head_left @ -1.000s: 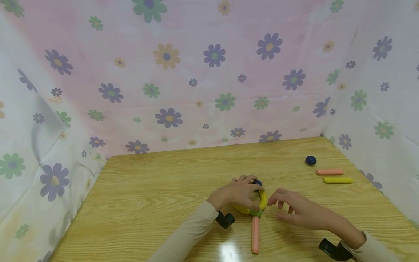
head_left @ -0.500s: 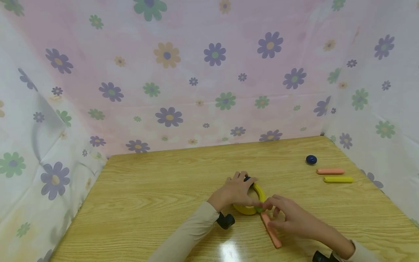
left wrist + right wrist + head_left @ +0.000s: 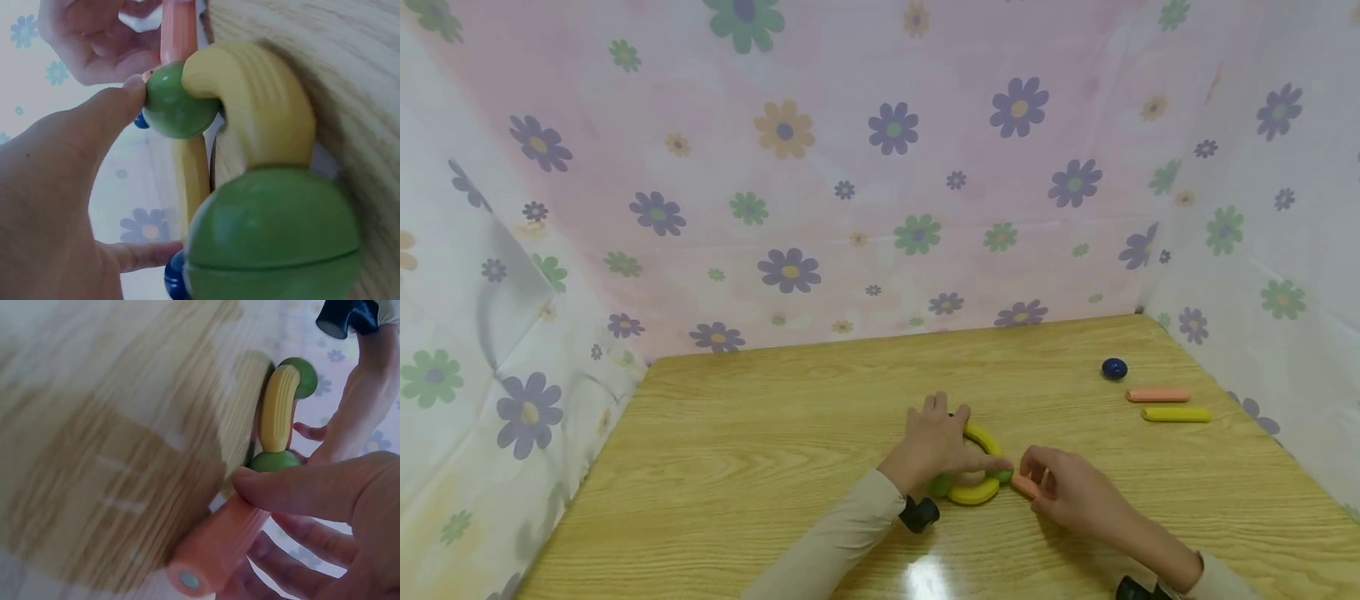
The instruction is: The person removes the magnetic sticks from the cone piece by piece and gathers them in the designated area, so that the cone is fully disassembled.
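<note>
A ring of curved yellow building sticks point(image 3: 973, 495) joined by green balls point(image 3: 273, 234) and dark blue balls lies on the table. My left hand point(image 3: 934, 443) reaches over the ring and grips it. In the left wrist view its thumb presses a green ball point(image 3: 181, 103) and a finger touches a blue ball point(image 3: 177, 278). My right hand point(image 3: 1078, 492) pinches a straight pink building stick point(image 3: 219, 547) between thumb and fingers. One end of this stick meets the green ball by my left thumb; a silvery disc shows in its other end. My left hand hides part of the ring.
Toward the right back of the wooden table point(image 3: 775, 433) lie a loose dark blue ball point(image 3: 1115, 368), another pink stick point(image 3: 1157, 395) and a straight yellow stick point(image 3: 1176, 414). Flowered cloth point(image 3: 850, 208) hangs behind the table and along its sides.
The ring has turned clockwise under my left hand, swinging the pink stick from pointing at me toward the right. My right hand has come in and taken hold of that stick.
</note>
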The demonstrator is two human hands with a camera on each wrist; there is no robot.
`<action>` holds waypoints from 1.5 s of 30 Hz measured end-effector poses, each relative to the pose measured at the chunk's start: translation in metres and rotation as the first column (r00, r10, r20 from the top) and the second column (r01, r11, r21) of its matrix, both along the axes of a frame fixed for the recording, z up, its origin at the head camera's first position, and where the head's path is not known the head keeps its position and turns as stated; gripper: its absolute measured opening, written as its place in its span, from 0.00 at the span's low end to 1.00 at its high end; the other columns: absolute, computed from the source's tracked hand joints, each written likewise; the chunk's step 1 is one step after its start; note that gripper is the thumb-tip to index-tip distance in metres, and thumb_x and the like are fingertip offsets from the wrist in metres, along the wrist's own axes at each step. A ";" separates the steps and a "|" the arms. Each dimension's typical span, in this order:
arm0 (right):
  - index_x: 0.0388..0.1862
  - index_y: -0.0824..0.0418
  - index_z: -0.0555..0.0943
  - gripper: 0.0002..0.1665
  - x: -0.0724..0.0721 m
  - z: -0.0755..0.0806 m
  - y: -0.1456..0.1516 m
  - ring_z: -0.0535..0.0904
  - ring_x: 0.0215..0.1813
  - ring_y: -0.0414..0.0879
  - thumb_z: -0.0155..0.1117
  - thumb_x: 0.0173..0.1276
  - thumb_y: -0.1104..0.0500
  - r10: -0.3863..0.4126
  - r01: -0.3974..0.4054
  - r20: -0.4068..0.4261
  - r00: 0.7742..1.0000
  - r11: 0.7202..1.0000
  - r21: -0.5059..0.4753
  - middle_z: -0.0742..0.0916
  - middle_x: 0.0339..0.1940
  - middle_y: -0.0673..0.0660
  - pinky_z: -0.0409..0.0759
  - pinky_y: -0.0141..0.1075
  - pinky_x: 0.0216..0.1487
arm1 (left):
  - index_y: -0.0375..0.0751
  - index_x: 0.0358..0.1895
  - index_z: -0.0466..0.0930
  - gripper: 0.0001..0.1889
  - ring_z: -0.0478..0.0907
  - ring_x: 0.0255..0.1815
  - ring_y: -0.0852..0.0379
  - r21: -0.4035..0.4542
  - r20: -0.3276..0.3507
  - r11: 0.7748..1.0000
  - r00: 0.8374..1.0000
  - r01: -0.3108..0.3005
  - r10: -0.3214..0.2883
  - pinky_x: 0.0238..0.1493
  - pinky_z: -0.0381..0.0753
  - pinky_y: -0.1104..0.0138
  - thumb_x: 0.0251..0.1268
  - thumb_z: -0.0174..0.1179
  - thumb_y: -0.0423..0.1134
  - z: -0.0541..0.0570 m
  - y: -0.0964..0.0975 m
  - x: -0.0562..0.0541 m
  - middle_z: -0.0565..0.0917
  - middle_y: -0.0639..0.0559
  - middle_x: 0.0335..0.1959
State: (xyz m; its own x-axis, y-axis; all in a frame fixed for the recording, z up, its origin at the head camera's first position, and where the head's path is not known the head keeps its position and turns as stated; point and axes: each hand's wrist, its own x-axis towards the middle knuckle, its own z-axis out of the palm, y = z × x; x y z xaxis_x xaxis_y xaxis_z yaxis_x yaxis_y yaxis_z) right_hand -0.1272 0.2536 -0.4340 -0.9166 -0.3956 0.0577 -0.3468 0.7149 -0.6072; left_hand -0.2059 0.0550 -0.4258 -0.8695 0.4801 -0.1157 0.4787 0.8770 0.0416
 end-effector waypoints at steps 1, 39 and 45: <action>0.34 0.54 0.77 0.18 -0.002 -0.001 0.001 0.72 0.24 0.33 0.72 0.50 0.70 -0.009 0.009 -0.020 1.000 1.000 0.011 0.79 0.27 0.45 0.72 0.31 0.23 | 0.59 0.64 0.66 0.51 0.64 0.59 0.53 0.013 -0.011 1.000 1.000 0.016 -0.016 0.49 0.69 0.54 0.39 0.36 0.87 -0.001 0.000 0.000 0.66 0.48 0.60; 0.39 0.53 0.74 0.16 -0.041 -0.010 0.041 0.67 0.30 0.41 0.69 0.57 0.68 0.164 -0.163 0.002 0.986 0.978 -0.129 0.79 0.36 0.53 0.66 0.34 0.26 | 0.69 0.65 0.62 0.32 0.64 0.59 0.58 0.124 -0.005 0.898 0.905 0.422 -0.424 0.53 0.69 0.59 0.57 0.53 0.70 -0.005 -0.007 0.010 0.66 0.59 0.61; 0.41 0.54 0.74 0.18 -0.042 -0.012 0.042 0.68 0.30 0.40 0.69 0.56 0.70 0.178 -0.179 -0.026 0.984 0.975 -0.134 0.78 0.35 0.52 0.67 0.34 0.27 | 0.71 0.65 0.61 0.31 0.64 0.59 0.58 0.104 -0.019 0.898 0.904 0.427 -0.427 0.51 0.70 0.60 0.58 0.52 0.70 -0.007 -0.008 0.010 0.66 0.59 0.60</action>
State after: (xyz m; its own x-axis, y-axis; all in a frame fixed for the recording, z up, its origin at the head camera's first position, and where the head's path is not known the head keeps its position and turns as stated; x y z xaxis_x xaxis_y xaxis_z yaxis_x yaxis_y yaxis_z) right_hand -0.1688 0.2958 -0.4456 -0.8307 -0.5404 0.1337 -0.4701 0.5523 -0.6884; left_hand -0.1961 0.0474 -0.4327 -0.5782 0.8145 -0.0485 0.8057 0.5793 0.1234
